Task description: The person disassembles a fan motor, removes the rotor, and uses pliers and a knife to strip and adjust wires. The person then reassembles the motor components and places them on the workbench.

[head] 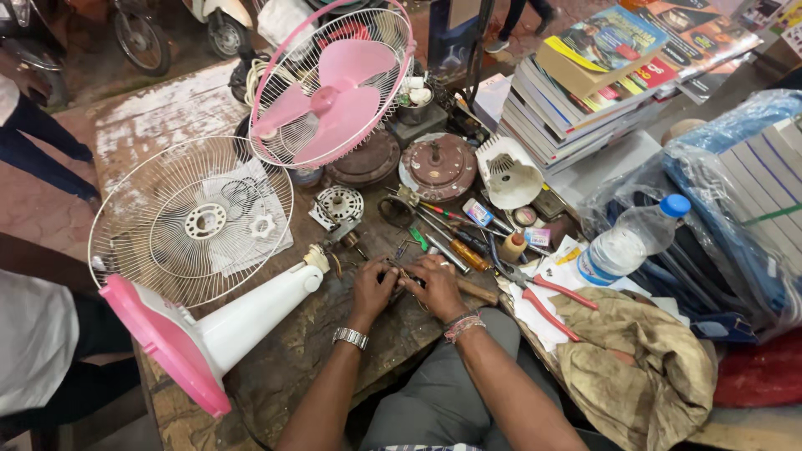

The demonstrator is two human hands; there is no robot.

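Observation:
My left hand [373, 288], with a metal watch on its wrist, and my right hand [436, 286], with thread bands on its wrist, meet over a small metal part [405, 278] on the worn wooden workbench [292, 351]. Both hands close around it; the part is mostly hidden by my fingers. Just left of my hands lies a fan stand [219, 330], white neck and pink base, tipped on its side. Screwdrivers and other hand tools [451, 238] lie just beyond my hands.
A white wire fan guard [190, 219] and a pink fan head with blades [332, 88] stand at the back. Round motor housings [437, 165], red-handled pliers [551, 305], a water bottle [631, 242], a dirty rag [643, 359] and stacked books [601, 75] crowd the right.

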